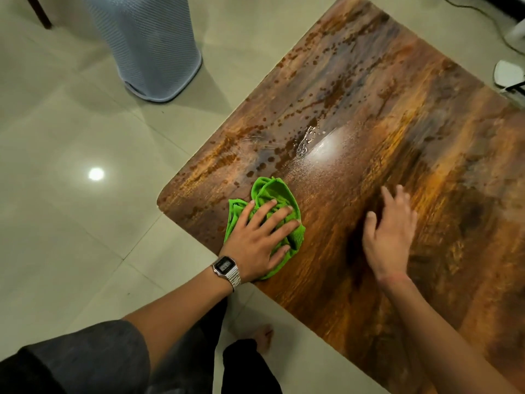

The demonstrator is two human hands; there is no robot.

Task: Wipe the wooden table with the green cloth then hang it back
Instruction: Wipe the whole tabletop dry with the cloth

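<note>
left hand (257, 237) presses flat, fingers spread, on bunched green cloth (272, 194), long axis toward the wet table (369, 123) middle; right hand (389, 231) open, fingers relaxed.

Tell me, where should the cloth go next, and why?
Probably forward: the left hand presses the cloth flat near the table corner, and wet drops lie just ahead of it, unwiped. The right hand is only resting.
</note>
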